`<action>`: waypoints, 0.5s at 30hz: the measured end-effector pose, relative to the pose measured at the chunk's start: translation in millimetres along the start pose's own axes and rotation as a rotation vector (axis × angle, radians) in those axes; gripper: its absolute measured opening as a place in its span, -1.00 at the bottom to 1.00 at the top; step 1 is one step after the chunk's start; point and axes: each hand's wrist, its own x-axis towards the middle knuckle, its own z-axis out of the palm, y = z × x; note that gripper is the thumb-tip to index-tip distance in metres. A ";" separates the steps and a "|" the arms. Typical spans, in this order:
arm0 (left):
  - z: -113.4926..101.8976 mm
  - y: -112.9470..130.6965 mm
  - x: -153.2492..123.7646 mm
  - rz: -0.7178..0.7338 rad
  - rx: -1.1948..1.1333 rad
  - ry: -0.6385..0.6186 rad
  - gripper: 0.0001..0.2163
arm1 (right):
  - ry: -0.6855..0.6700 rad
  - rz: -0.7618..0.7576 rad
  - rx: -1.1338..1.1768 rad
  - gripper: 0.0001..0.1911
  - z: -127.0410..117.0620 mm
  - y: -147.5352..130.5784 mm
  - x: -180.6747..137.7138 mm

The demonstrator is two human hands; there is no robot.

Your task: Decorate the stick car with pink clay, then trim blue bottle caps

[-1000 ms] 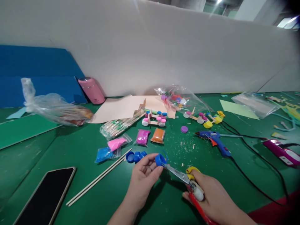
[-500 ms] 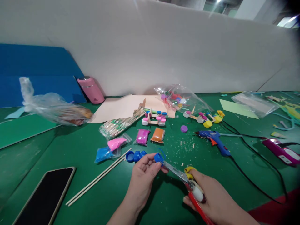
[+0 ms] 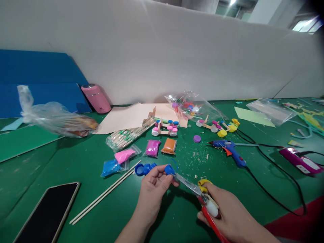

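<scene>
My left hand (image 3: 156,185) pinches a blue bottle cap (image 3: 169,169) between thumb and fingers, above the green table. In my right hand (image 3: 225,206) are metal-bladed scissors (image 3: 188,184) with red and yellow handles. Their blade tips touch the cap's edge and look nearly closed. A white rounded part shows by the handles; what it belongs to is unclear. Behind the cap curls a thin blue strip (image 3: 175,163). Several more blue caps (image 3: 139,169) lie just left of my left fingers, which partly cover them.
Two wooden sticks (image 3: 106,192) and a phone (image 3: 48,212) lie to the left. Clay packets (image 3: 152,147) and a small wheeled model (image 3: 165,129) sit ahead. A blue glue gun (image 3: 229,150) with its cord is at the right. A pink bottle (image 3: 96,98) leans against the wall.
The whole view has shifted slightly, moving things a little to the left. Both hands keep the same grip on the cap and the scissors.
</scene>
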 end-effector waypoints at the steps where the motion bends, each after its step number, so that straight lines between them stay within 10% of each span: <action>1: 0.7 0.6 -0.3 0.007 0.009 0.008 -0.85 | 0.001 -0.001 0.004 -0.74 0.9 0.4 -0.2; 15: 4.7 3.6 -2.1 0.045 0.110 0.116 -0.78 | 0.012 0.008 0.004 -0.74 7.2 6.7 -1.2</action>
